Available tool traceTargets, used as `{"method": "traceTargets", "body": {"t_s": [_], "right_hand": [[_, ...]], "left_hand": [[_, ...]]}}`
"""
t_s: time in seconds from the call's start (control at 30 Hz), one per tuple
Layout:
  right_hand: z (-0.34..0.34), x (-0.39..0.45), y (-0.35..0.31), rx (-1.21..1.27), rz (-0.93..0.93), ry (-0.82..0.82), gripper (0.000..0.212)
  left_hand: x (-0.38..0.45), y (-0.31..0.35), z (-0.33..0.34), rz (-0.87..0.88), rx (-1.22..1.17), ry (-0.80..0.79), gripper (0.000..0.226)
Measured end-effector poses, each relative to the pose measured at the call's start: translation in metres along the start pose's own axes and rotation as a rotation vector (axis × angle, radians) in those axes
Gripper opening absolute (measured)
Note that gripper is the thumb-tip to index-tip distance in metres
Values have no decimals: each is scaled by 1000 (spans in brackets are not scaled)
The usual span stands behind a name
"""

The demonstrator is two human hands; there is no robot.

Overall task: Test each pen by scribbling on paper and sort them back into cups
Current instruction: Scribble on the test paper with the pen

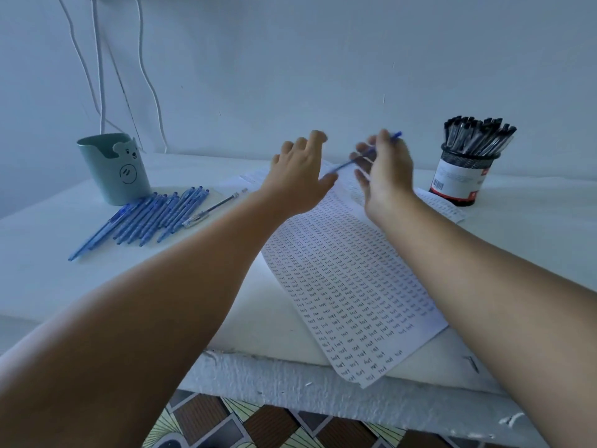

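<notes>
Head view: your right hand (386,176) grips a blue pen (365,153), its axis slanting toward your open left hand (295,179) just beside it.

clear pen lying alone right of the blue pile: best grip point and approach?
Grip the clear pen mid-barrel, coming from above with fingers across its width. It lies flat and diagonal on the table, tip away toward the paper. Its right side is free; the blue pens crowd its near end on the left.
</notes>
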State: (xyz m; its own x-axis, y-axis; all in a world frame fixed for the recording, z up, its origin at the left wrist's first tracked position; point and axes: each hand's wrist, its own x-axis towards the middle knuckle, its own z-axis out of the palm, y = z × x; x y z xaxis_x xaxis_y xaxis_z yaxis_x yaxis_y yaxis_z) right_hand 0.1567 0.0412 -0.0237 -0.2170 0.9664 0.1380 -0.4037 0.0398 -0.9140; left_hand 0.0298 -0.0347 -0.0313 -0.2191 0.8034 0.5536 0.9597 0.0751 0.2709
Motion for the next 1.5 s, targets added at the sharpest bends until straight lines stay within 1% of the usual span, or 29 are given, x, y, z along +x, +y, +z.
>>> {"method": "traceTargets", "body": {"t_s": [0.07,0.13,0.2,0.27,0.3,0.37,0.43,0.47,0.53,0.57,0.63,0.67,0.7,0.77,0.8,0.83,0.9,0.97,1.0,1.07,1.1,1.2,1.27,1.37,1.43,1.5], "right_hand": [[-9,9,-13,242,91,100,26],[-19,10,-18,413,196,105,35],[-25,5,-15,467,284,51,53],[-28,0,-9,487,322,7,63],[-29,-2,-7,492,325,-4,62],[-32,-6,-6,492,329,-19,50],[-37,-8,-6,550,331,-32,40],[-39,-8,-6,600,328,-37,41],[-42,-4,-7,655,327,-34,48],[-44,-2,-7,634,329,-34,48],[-47,1,-7,554,326,-53,38],[-50,3,-7,521,328,-71,40],[-52,4,-7,473,339,-92,49],[-57,6,-5,285,357,-121,73],[-58,6,-4,183,352,-129,80],[-58,6,-3,113,337,-135,82],[-59,4,-1,57,306,-147,76],[-61,2,0,16,291,-183,61],[-61,0,0,-11,277,-216,48],[-62,-3,3,-79,210,-285,15],[-62,-5,4,-109,168,-315,4],[-60,-11,8,-255,60,-340,9],[-59,-13,7,-408,-3,-355,18],[-62,-14,6,-535,-56,-405,23],[-65,-15,4,-590,-74,-442,23],[-67,-17,3,-639,-85,-467,17]], "left_hand": [[-2,-2,2,-88,49,-117,60],[-2,-1,4,-154,84,-213,54],[0,3,5,-210,68,-275,48],[3,9,8,-242,35,-301,47],[4,12,11,-256,21,-307,48],[4,14,17,-278,-1,-315,49],[2,12,25,-290,-8,-325,48],[0,11,29,-290,-3,-328,47],[-2,8,35,-282,6,-313,48],[-3,6,36,-278,2,-301,49],[-2,3,39,-265,-7,-281,51],[-2,1,39,-256,-10,-277,51],[-2,0,40,-250,-17,-273,49],[-1,-1,40,-239,-30,-258,43],[-1,-2,40,-233,-29,-251,40],[-2,-4,39,-231,-26,-248,40],[-2,-6,37,-234,-23,-250,42],[-3,-8,35,-235,-2,-260,44],[-3,-9,34,-236,7,-263,44],[-3,-9,34,-240,13,-263,45],[-4,-8,33,-243,13,-263,46],[-4,-8,33,-246,17,-264,49],[-4,-8,32,-242,24,-270,49],[-4,-7,32,-245,40,-277,51],[-4,-7,32,-265,62,-274,57],[-5,-6,33,-278,83,-269,61]]}}
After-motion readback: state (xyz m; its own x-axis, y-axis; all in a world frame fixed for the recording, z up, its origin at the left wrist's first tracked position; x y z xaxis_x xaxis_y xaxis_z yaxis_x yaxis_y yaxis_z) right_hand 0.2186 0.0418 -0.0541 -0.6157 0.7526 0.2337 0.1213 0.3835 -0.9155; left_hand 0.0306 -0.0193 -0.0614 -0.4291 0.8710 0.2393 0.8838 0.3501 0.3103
